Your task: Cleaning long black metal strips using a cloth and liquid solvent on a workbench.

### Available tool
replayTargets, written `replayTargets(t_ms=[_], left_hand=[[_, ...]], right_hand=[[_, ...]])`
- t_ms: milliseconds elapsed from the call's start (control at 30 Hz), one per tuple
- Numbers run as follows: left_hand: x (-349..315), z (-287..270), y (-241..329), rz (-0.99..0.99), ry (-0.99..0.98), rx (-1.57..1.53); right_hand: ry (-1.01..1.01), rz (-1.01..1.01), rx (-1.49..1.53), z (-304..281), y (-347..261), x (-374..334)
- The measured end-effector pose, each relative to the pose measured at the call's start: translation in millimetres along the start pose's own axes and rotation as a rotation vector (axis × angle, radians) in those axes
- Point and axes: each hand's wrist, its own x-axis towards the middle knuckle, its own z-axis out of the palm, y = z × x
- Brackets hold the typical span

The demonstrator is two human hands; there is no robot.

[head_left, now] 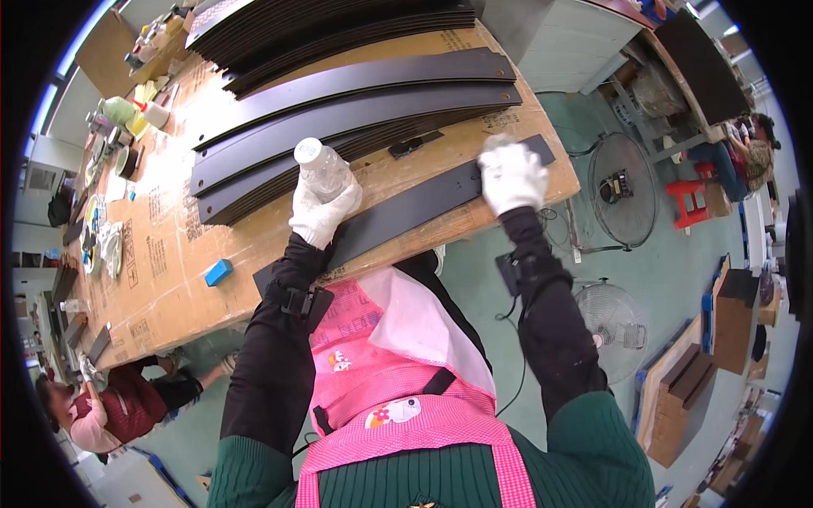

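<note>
A long dark board point(415, 201) lies slantwise along the table's near edge, with small holes near its middle. My left hand point(324, 210), in a white glove, is closed round a clear plastic bottle point(318, 162), held above the board's left part. On the board's right part rests my right hand point(513, 176), also white-gloved, its fingers curled and slightly smeared by motion. Whatever those fingers may hold is hidden. Just beyond the board sits a stack of similar dark boards point(356, 110).
A cardboard-covered table point(161, 279) carries a blue block point(218, 272), a red-tipped white bottle point(154, 113) and a taller board stack point(330, 38) at the back. Standing fans point(622, 186) are at the right. One person point(118, 402) works at the left, another point(745, 157) sits far right.
</note>
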Motion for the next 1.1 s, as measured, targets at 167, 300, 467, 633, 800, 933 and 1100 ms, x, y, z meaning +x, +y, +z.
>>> replayTargets(t_ms=[167, 300, 467, 633, 800, 933, 1100], left_hand=[[4, -2, -4, -0.120, -0.061, 0.085], [-8, 10, 11, -0.071, 0.005, 0.304], [-38, -9, 48, -0.181, -0.089, 0.954], [-42, -6, 45, 0.123, -0.244, 1.072], [-46, -5, 48, 0.196, -0.349, 1.168], [-47, -7, 47, 0.197, -0.327, 1.175], [-46, -2, 48, 0.218, -0.325, 1.222]], right_hand=[[0.071, -0.001, -0.127, -38, 16, 2], [0.275, 0.178, -0.063, -18, 64, 15], [0.092, -0.224, -0.085, -27, -24, -38], [0.177, 0.212, -0.109, -41, 55, 29], [-0.006, -0.370, -0.017, -36, -49, -45], [-0.112, 0.027, -0.207, -44, 13, 21], [-0.173, 0.133, -0.263, -38, 9, 32]])
